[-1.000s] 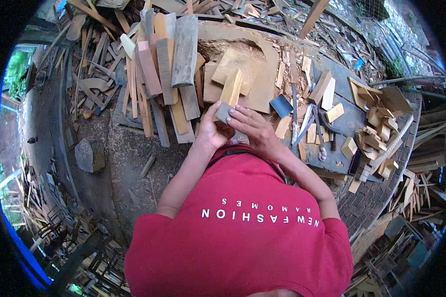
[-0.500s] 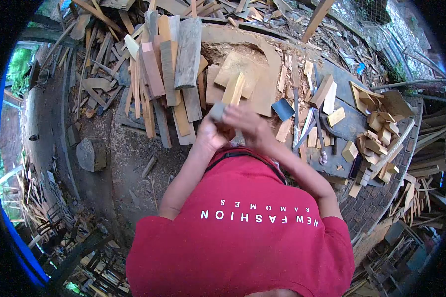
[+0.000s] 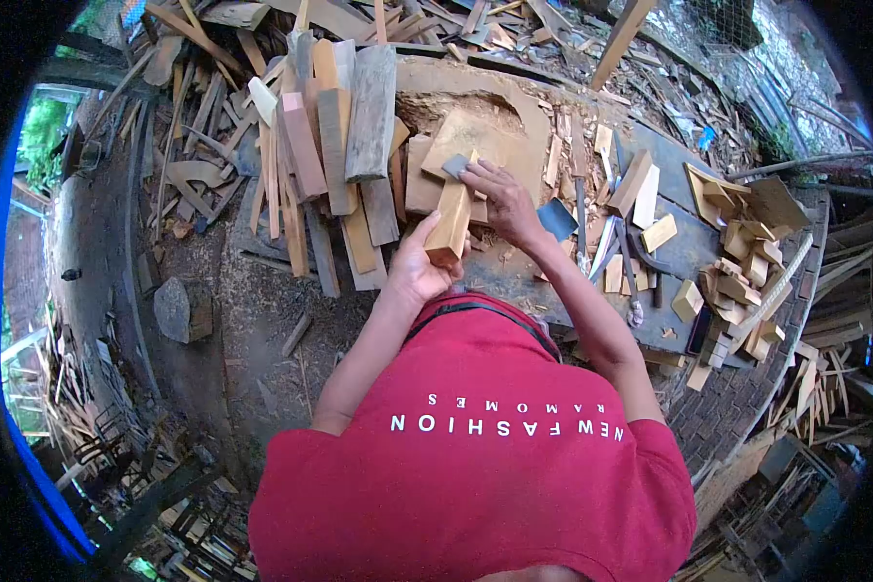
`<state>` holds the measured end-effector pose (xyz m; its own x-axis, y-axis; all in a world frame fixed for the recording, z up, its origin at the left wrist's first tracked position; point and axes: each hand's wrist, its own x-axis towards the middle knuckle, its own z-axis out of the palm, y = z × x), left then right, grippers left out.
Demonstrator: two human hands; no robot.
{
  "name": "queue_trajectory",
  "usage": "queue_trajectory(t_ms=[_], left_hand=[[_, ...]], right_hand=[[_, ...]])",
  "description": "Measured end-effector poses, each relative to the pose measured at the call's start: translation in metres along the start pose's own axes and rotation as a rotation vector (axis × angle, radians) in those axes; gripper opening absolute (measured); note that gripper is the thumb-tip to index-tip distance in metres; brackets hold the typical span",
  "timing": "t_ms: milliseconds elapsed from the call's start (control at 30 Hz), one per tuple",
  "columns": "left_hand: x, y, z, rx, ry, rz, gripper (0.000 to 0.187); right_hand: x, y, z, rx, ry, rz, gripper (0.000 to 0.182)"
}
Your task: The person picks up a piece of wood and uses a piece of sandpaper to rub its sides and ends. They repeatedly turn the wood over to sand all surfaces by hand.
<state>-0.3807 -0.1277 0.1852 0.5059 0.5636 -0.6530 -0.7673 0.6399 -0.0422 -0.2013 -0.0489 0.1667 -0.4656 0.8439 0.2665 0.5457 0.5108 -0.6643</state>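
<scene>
My left hand is closed around the near end of a tapered wooden block, which points away from me over the bench. A small grey sheet that looks like sandpaper lies against the block's far end. The fingers of my right hand press this sheet onto the wood. Beneath the far end is a flat wooden board. A dark blue-grey sheet lies just right of my right hand.
To the left stands a stack of wooden pieces. Several cut blocks are heaped on the right of the bench, near loose sticks and tools. A chopped log sits on the ground at left. Wood scraps surround the bench.
The block's near end has come into view in my left hand. My right hand has moved forward and right along the block, carrying the grey sheet from the near end to the far end.
</scene>
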Motion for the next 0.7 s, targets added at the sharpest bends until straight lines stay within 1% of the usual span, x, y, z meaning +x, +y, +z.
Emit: queue_trajectory(t_ms=[33, 100, 167, 200, 233, 300, 333, 367, 433, 467, 500, 533, 567, 633, 667, 700], left_hand=[[-0.001, 0.001, 0.002, -0.024, 0.001, -0.003, 0.042], [0.002, 0.002, 0.004, -0.048, 0.0, -0.013, 0.043], [0.004, 0.004, 0.001, -0.063, 0.196, 0.125, 0.036], [-0.005, 0.001, 0.022, -0.052, 0.108, 0.125, 0.036], [-0.004, 0.002, 0.022, -0.053, 0.107, 0.124, 0.036], [-0.001, 0.003, 0.016, -0.043, 0.017, 0.109, 0.039], [0.005, 0.004, 0.005, -0.007, 0.12, 0.15, 0.043], [0.007, 0.007, -0.005, -0.006, 0.122, 0.149, 0.043], [-0.002, 0.011, 0.006, -0.05, -0.027, 0.019, 0.042], [-0.002, 0.009, 0.011, -0.022, 0.09, 0.041, 0.044], [-0.002, 0.007, 0.012, -0.022, 0.09, 0.048, 0.044], [-0.003, 0.006, 0.012, 0.042, 0.065, 0.063, 0.044], [-0.003, 0.004, 0.013, 0.105, 0.04, 0.079, 0.043], [-0.007, 0.003, 0.017, 0.094, 0.048, 0.079, 0.044], [-0.007, 0.002, 0.017, 0.1, 0.056, 0.082, 0.043], [-0.006, 0.001, 0.017, 0.105, 0.062, 0.082, 0.042]], right_hand=[[-0.004, -0.007, -0.001, -0.001, 0.0, 0.008, 0.051], [-0.019, -0.034, -0.007, 0.2, 0.023, -0.082, 0.046], [-0.034, -0.066, -0.017, 0.193, -0.001, -0.161, 0.046], [-0.035, -0.083, -0.028, 0.262, -0.015, -0.196, 0.048], [-0.034, -0.082, -0.029, 0.26, -0.016, -0.195, 0.048], [-0.036, -0.079, -0.031, 0.097, -0.07, -0.287, 0.049], [-0.032, -0.075, -0.03, 0.141, -0.037, -0.244, 0.05], [-0.028, -0.062, -0.025, 0.143, -0.036, -0.242, 0.05], [-0.019, -0.016, -0.003, 0.143, -0.004, -0.024, 0.051], [-0.015, 0.009, 0.009, 0.113, 0.015, 0.054, 0.054], [-0.012, 0.031, 0.017, 0.085, 0.034, 0.133, 0.059], [-0.007, 0.04, 0.013, 0.045, 0.02, 0.177, 0.056], [-0.007, 0.044, 0.014, 0.048, 0.019, 0.171, 0.056], [-0.002, 0.029, 0.004, 0.08, -0.022, 0.242, 0.054], [-0.009, 0.012, 0.0, 0.162, -0.038, 0.23, 0.053], [-0.019, -0.005, 0.002, 0.204, -0.013, 0.147, 0.057]])
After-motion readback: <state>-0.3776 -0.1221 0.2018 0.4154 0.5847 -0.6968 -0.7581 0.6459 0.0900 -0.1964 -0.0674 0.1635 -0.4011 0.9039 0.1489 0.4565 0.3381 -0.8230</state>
